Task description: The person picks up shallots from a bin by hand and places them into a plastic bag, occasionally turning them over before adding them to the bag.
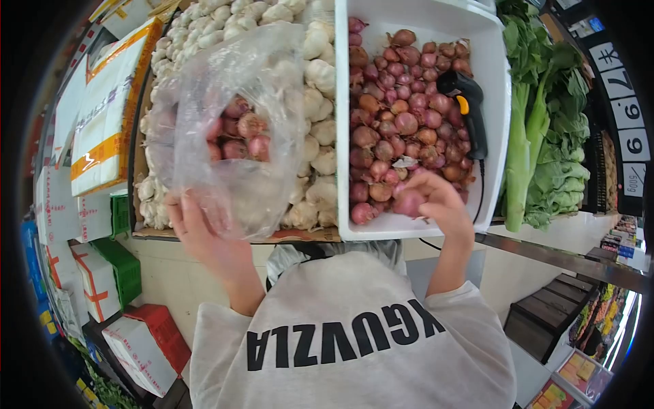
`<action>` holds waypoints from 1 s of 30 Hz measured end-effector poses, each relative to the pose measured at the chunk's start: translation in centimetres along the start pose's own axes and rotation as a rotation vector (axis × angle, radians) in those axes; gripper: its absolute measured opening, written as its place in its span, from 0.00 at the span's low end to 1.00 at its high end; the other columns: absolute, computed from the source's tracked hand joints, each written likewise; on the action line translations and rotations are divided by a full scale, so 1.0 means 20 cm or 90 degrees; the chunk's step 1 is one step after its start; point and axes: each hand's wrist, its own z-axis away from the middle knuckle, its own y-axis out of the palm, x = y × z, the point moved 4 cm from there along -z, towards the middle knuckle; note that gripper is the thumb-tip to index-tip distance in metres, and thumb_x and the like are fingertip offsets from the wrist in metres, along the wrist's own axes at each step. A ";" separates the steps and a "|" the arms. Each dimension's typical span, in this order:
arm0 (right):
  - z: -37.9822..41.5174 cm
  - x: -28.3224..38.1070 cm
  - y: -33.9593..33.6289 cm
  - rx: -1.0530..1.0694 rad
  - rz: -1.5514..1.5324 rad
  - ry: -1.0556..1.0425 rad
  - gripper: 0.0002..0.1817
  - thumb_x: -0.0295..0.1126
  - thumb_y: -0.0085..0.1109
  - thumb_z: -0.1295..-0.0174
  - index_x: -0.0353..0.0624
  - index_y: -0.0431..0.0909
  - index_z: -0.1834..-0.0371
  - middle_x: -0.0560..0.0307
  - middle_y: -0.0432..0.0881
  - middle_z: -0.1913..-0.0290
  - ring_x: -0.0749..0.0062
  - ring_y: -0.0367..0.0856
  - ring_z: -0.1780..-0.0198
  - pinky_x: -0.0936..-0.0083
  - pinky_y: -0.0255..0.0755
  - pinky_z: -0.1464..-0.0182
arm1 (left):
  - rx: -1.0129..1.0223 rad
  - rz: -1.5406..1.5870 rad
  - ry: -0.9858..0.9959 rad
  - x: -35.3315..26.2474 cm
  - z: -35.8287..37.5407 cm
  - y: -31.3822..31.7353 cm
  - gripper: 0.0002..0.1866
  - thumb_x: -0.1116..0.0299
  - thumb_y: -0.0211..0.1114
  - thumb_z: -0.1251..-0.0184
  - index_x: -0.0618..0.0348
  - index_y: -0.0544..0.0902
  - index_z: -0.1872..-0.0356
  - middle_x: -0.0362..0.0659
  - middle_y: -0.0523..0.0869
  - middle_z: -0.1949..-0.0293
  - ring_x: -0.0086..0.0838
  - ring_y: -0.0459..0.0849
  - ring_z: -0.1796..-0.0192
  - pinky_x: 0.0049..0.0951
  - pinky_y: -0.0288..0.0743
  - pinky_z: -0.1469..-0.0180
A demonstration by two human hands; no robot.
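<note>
My left hand (204,232) holds up a clear plastic bag (231,129) with several red shallots (240,136) inside, in front of a box of garlic (310,88). My right hand (436,201) is closed around one red shallot (409,202) at the near edge of the white crate (494,102), which is full of red shallots (402,123). My grey sweatshirt with black letters fills the bottom of the view.
A black and yellow barcode scanner (470,109) lies on the shallots at the crate's right side, its cable trailing down. Leafy greens (545,129) are stacked to the right, with price signs (623,102) beyond. Cardboard boxes (102,116) and green and red crates (116,273) stand at left.
</note>
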 end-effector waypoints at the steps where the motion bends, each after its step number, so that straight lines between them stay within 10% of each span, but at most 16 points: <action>1: -0.02 0.05 0.02 0.014 -0.110 -0.049 0.16 0.29 0.51 0.55 0.40 0.68 0.60 0.59 0.74 0.65 0.79 0.72 0.71 0.84 0.66 0.72 | 0.001 -0.008 -0.014 0.00 0.01 0.01 0.04 0.69 0.49 0.39 0.56 0.68 0.66 0.35 0.71 0.71 0.16 0.69 0.69 0.18 0.65 0.66; 10: -0.46 0.28 0.67 0.145 -0.252 -0.120 0.22 0.30 0.51 0.46 0.36 0.61 0.48 0.55 0.70 0.53 0.71 0.70 0.52 0.76 0.67 0.53 | 0.151 0.044 -0.023 -0.03 0.05 0.08 0.06 0.69 0.45 0.37 0.58 0.67 0.63 0.36 0.71 0.72 0.18 0.68 0.72 0.17 0.64 0.70; 13: -0.47 0.31 0.73 0.154 -0.276 -0.251 0.22 0.24 0.49 0.46 0.36 0.61 0.46 0.54 0.69 0.49 0.70 0.69 0.49 0.75 0.64 0.49 | -0.083 0.044 -0.052 -0.01 0.07 0.05 0.05 0.68 0.44 0.36 0.57 0.67 0.66 0.33 0.66 0.79 0.13 0.61 0.82 0.14 0.56 0.81; 15: -0.40 0.33 0.64 0.148 -0.119 -0.236 0.21 0.24 0.50 0.46 0.35 0.63 0.47 0.52 0.69 0.48 0.69 0.69 0.48 0.76 0.63 0.47 | 0.102 0.022 -0.017 0.00 0.06 0.03 0.05 0.68 0.44 0.36 0.56 0.66 0.67 0.32 0.62 0.82 0.12 0.54 0.86 0.14 0.47 0.85; 21: -0.17 0.19 0.15 -0.123 0.048 -0.183 0.10 0.28 0.52 0.46 0.38 0.72 0.61 0.59 0.75 0.62 0.80 0.74 0.62 0.82 0.67 0.59 | -0.020 -0.003 -0.057 0.01 0.08 0.06 0.05 0.67 0.45 0.36 0.57 0.67 0.66 0.32 0.64 0.80 0.11 0.56 0.85 0.13 0.49 0.84; 30: -0.04 -0.13 0.31 -0.151 0.611 -0.124 0.17 0.31 0.59 0.59 0.39 0.67 0.65 0.49 0.69 0.58 0.51 0.70 0.59 0.66 0.67 0.62 | -0.021 -0.032 -0.075 0.02 0.05 0.03 0.08 0.66 0.47 0.38 0.56 0.68 0.60 0.34 0.69 0.72 0.14 0.66 0.75 0.14 0.60 0.76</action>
